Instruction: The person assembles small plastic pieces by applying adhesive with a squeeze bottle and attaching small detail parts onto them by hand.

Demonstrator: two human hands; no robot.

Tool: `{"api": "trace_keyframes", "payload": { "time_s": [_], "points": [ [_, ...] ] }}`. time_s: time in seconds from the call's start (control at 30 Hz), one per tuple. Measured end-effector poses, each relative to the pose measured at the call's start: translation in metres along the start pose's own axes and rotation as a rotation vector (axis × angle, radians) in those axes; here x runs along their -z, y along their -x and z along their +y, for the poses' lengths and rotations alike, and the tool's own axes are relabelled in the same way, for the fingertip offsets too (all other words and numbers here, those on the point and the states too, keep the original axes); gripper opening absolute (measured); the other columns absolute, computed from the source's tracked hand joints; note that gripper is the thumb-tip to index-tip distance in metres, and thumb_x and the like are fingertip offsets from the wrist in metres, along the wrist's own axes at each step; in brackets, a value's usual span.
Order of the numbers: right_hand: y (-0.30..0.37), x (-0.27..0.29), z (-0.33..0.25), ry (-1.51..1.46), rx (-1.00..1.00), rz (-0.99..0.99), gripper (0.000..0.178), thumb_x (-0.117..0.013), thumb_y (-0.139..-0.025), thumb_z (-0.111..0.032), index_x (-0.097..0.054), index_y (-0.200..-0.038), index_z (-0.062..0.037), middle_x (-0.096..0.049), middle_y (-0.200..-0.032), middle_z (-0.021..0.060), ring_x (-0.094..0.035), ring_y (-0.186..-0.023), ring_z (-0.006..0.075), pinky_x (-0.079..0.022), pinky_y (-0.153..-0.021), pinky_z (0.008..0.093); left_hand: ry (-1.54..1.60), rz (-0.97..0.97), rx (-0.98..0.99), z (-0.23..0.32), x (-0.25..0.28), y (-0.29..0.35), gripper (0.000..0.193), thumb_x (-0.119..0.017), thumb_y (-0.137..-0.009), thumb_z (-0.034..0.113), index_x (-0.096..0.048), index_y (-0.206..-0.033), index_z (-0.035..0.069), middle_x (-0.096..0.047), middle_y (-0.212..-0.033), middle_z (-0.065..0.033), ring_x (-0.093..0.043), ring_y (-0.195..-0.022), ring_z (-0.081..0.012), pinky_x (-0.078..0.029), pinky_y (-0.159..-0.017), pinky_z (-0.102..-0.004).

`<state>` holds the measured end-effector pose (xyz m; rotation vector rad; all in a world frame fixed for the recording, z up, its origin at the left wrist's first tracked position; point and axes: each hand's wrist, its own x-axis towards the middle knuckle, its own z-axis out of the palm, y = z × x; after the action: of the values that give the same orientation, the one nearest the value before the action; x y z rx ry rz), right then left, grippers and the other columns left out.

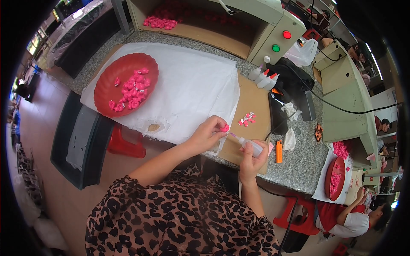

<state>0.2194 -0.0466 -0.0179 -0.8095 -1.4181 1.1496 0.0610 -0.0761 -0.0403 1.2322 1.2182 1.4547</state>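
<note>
Between the fingertips of my left hand (208, 135) is a small bright pink piece (224, 128); its exact kind is too small to tell. My right hand (251, 160) is wrapped round a small white squeeze bottle (252, 147), tilted so its thin purple nozzle points at the pink piece. Nozzle and piece are close together; I cannot tell whether they touch. Beyond the bottle, a little heap of pink and white pieces (247, 119) lies on brown cardboard (250, 100). To the left, a red scalloped dish (105, 85) holds many similar pink pieces (134, 89) on white paper (188, 81).
An orange lighter (279, 152) and crumpled tissue (289, 139) lie right of my right hand. Several white bottles with red caps (265, 79) stand farther back. Behind the paper is a beige machine (273, 38) with buttons. A co-worker (350, 219) sits at the right.
</note>
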Motion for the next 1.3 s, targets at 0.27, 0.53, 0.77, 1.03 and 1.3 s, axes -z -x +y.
{"api": "trace_keyframes", "payload": {
  "time_s": [0.27,0.53,0.77,1.03,1.3],
  "points": [
    [-0.007,0.009,0.004,-0.157,-0.185,0.000,0.020,-0.054,-0.080,-0.011,-0.041,-0.092,-0.0002,-0.048,-0.091,0.0107,-0.053,-0.069,0.0136,-0.044,-0.057,0.0224,0.038,0.011,0.020,0.000,0.000,0.001,0.017,-0.051,-0.077,-0.004,-0.039,-0.089,0.000,-0.045,-0.096,-0.0073,-0.048,-0.090,-0.0115,-0.042,-0.082,-0.0248],
    [-0.027,0.030,-0.005,-0.609,-0.612,-0.022,0.027,-0.056,-0.076,-0.003,-0.046,-0.101,-0.0007,-0.052,-0.090,0.0074,-0.054,-0.076,0.0157,-0.043,-0.062,0.0229,0.174,-0.032,0.067,0.005,0.004,0.003,0.019,-0.055,-0.077,0.000,-0.041,-0.088,0.004,-0.047,-0.089,-0.0025,-0.048,-0.082,-0.0069,-0.041,-0.074,-0.0199],
    [-0.050,0.039,-0.004,-0.251,-0.502,-0.088,0.032,-0.063,-0.071,-0.005,-0.048,-0.099,-0.0001,-0.057,-0.084,0.0082,-0.055,-0.075,0.0148,-0.044,-0.063,0.0250,0.356,-0.057,0.126,0.007,0.004,0.000,0.018,-0.054,-0.077,-0.001,-0.041,-0.088,0.004,-0.047,-0.089,-0.0025,-0.049,-0.078,-0.0075,-0.044,-0.064,-0.0203],
    [-0.063,0.027,0.009,0.074,-0.414,-0.123,0.023,-0.058,-0.076,-0.014,-0.052,-0.091,0.0026,-0.058,-0.077,0.0065,-0.054,-0.068,0.0104,-0.042,-0.058,0.0236,0.433,-0.013,0.128,0.014,-0.005,-0.009,0.024,-0.056,-0.077,0.000,-0.042,-0.096,0.001,-0.048,-0.088,-0.0037,-0.050,-0.075,-0.0083,-0.045,-0.060,-0.0213],
    [-0.069,-0.004,-0.004,0.924,-0.277,-0.158,0.026,-0.062,-0.070,-0.025,-0.058,-0.074,0.0007,-0.058,-0.067,0.0187,-0.056,-0.062,0.0305,-0.041,-0.056,0.0370,0.403,-0.072,0.198,0.007,-0.002,-0.009,0.028,-0.055,-0.077,-0.001,-0.045,-0.104,-0.001,-0.051,-0.085,-0.0023,-0.050,-0.076,-0.0077,-0.045,-0.064,-0.0212]
  ]
}}
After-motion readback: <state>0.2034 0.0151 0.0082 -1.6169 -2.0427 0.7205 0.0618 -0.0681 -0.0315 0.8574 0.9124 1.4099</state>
